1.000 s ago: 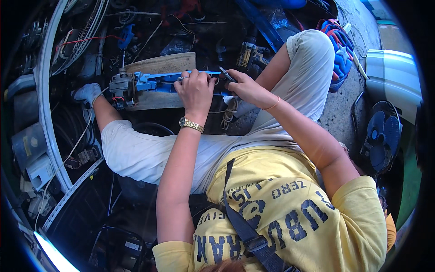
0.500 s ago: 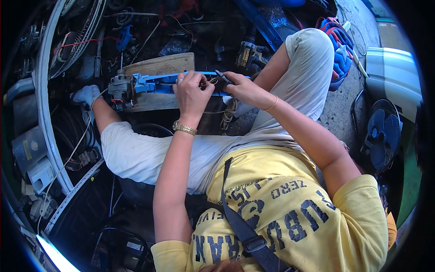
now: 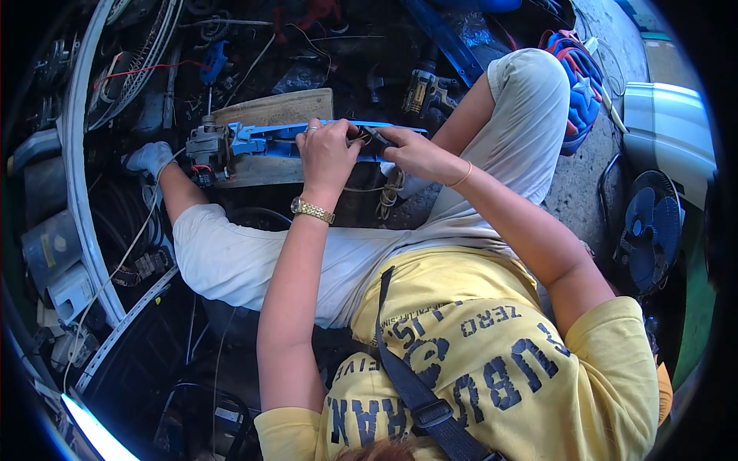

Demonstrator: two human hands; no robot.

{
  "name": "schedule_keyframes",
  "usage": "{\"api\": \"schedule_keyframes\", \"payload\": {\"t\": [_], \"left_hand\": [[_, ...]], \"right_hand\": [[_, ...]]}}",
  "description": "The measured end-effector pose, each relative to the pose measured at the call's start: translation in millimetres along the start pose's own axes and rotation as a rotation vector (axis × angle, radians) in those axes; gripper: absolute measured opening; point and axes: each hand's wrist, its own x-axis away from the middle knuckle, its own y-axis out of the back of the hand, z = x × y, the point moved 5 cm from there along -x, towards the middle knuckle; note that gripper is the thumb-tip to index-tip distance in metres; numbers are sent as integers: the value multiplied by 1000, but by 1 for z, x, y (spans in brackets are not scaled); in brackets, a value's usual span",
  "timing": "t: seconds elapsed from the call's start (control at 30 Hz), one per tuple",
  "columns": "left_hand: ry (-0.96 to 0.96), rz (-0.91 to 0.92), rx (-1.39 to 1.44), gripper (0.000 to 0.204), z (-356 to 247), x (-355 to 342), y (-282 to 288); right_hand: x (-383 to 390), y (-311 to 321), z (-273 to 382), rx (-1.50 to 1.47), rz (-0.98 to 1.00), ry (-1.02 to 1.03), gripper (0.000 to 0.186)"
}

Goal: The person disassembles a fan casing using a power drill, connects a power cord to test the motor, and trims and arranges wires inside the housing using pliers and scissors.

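Note:
A long blue plastic fan stand (image 3: 257, 141), open along its length, lies across a wooden board (image 3: 280, 110) in front of me. A grey electric motor (image 3: 206, 144) sits at its left end. My left hand (image 3: 327, 160) is over the hollow middle of the stand, thumb and fingers pinched on thin wires (image 3: 357, 138). Just to its right, my right hand (image 3: 424, 157) grips a small dark hand tool (image 3: 377, 137). Its tip is close to the wires at my left fingertips; the exact kind of tool is hard to make out.
Beyond the board lie a cordless drill (image 3: 425, 92) and a hammer (image 3: 374, 83). A bundled cord (image 3: 389, 192) hangs below the stand. Fan blades (image 3: 648, 227) stand at the right, near a red and blue bag (image 3: 578, 92). A white metal frame (image 3: 74, 161) runs along the left.
The tool in my right hand has swung from the stand's far edge down to the wires by my left fingertips. My left hand stays nearly in place.

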Motion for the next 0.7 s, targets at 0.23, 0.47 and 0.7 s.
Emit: {"api": "schedule_keyframes", "payload": {"t": [0.23, 0.47, 0.7], "left_hand": [[24, -7, -10, 12, 4, 0, -2], [29, -103, -34, 8, -7, 2, -3], [-101, -111, 198, 10, 7, 3, -3]], "right_hand": [[5, -5, -5, 110, 67, 66, 44], [7, 9, -16, -280, 45, 16, 36], [18, -6, 2, -294, 84, -172, 35]]}}
